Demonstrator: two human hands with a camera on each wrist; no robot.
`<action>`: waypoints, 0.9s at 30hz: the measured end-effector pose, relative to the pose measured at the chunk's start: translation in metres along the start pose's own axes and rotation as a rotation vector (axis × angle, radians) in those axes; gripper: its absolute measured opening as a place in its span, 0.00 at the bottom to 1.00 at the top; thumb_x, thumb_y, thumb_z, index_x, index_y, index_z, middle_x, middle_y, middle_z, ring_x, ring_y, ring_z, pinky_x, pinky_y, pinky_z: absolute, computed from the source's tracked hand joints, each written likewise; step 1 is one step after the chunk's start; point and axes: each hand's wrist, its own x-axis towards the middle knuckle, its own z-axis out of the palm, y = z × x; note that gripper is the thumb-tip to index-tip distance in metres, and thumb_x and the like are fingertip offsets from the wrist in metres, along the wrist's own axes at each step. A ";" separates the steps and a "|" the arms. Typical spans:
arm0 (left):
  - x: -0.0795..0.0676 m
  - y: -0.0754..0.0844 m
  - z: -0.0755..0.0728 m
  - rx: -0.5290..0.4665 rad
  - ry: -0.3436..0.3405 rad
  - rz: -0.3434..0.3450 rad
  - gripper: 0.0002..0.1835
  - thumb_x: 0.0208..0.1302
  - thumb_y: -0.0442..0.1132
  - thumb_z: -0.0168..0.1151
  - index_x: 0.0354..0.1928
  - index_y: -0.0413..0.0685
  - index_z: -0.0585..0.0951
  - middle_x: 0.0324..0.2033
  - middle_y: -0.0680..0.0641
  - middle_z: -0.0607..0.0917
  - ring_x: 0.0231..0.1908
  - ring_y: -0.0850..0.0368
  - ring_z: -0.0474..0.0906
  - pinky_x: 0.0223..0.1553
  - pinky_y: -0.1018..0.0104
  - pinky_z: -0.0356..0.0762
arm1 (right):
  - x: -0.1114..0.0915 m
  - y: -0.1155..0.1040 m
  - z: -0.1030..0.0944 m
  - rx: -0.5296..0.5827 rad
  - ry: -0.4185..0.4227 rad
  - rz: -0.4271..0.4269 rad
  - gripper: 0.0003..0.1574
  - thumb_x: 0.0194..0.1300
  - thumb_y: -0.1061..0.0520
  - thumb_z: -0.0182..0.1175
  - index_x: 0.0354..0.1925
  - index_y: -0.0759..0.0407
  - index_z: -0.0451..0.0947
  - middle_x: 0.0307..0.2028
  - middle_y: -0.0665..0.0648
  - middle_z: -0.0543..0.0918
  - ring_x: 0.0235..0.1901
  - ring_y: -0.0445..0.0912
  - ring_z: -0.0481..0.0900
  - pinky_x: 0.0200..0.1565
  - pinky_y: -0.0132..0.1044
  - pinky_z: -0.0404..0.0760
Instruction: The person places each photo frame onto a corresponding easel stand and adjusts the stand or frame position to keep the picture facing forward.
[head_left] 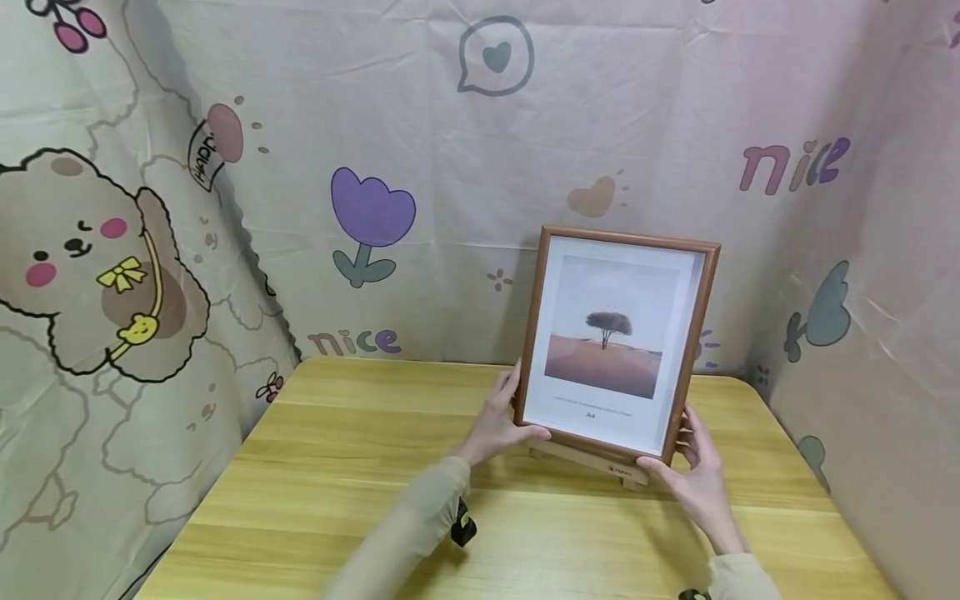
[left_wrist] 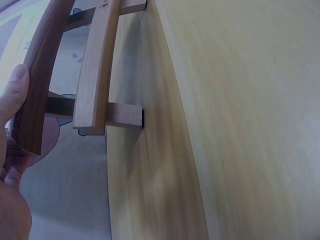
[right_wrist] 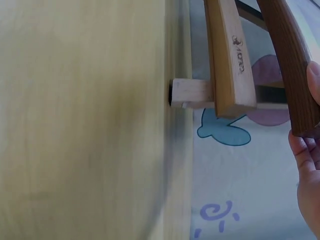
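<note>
A brown wooden picture frame [head_left: 611, 329] holding a print of a lone tree stands tilted between both hands. My left hand [head_left: 498, 423] grips its lower left corner, thumb on the front and fingers behind the edge. At the lower right corner my right hand [head_left: 697, 479] holds it the same way. Just below is a small wooden easel [head_left: 588, 463], mostly hidden by the frame. Both wrist views show a gap between the frame's bottom edge [left_wrist: 42, 75] and the easel's front ledge [right_wrist: 230, 60]. The easel's feet rest on the table.
The wood-grain table [head_left: 337, 467] extends to the left and front of the easel. A patterned cloth backdrop [head_left: 420, 108] hangs close behind the table and along both sides. Dark straps with small devices [head_left: 463, 525] sit at the wrists.
</note>
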 end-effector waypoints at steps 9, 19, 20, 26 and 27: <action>0.003 -0.002 0.011 0.000 -0.013 -0.018 0.69 0.43 0.44 0.84 0.80 0.41 0.46 0.61 0.42 0.71 0.57 0.52 0.73 0.62 0.57 0.75 | -0.003 0.001 -0.003 -0.026 0.021 0.018 0.70 0.34 0.83 0.75 0.75 0.68 0.57 0.52 0.43 0.71 0.44 0.31 0.74 0.48 0.14 0.75; 0.001 -0.007 0.018 0.019 -0.007 -0.014 0.68 0.44 0.45 0.84 0.81 0.44 0.47 0.58 0.42 0.71 0.45 0.58 0.71 0.47 0.69 0.77 | -0.006 -0.016 -0.003 -0.093 0.004 -0.002 0.67 0.35 0.81 0.76 0.73 0.74 0.57 0.50 0.47 0.71 0.42 0.30 0.74 0.45 0.14 0.76; 0.000 -0.008 0.018 0.018 -0.009 -0.014 0.68 0.44 0.44 0.84 0.81 0.43 0.47 0.58 0.42 0.71 0.44 0.58 0.71 0.47 0.69 0.77 | -0.006 -0.011 -0.002 -0.100 0.005 -0.001 0.68 0.34 0.81 0.76 0.74 0.73 0.57 0.51 0.48 0.71 0.42 0.29 0.74 0.45 0.14 0.76; 0.000 -0.011 0.021 0.006 -0.017 -0.025 0.68 0.45 0.44 0.83 0.81 0.45 0.45 0.59 0.42 0.70 0.48 0.57 0.71 0.49 0.68 0.77 | -0.007 0.018 -0.001 -0.116 -0.008 0.020 0.72 0.35 0.79 0.78 0.76 0.67 0.55 0.54 0.55 0.72 0.43 0.26 0.71 0.46 0.12 0.73; -0.001 -0.012 0.022 0.003 -0.015 -0.026 0.68 0.44 0.44 0.83 0.81 0.46 0.45 0.60 0.42 0.70 0.48 0.57 0.71 0.49 0.67 0.77 | -0.007 0.020 -0.001 -0.114 -0.013 0.022 0.72 0.35 0.78 0.78 0.77 0.66 0.55 0.54 0.55 0.72 0.44 0.26 0.71 0.47 0.12 0.73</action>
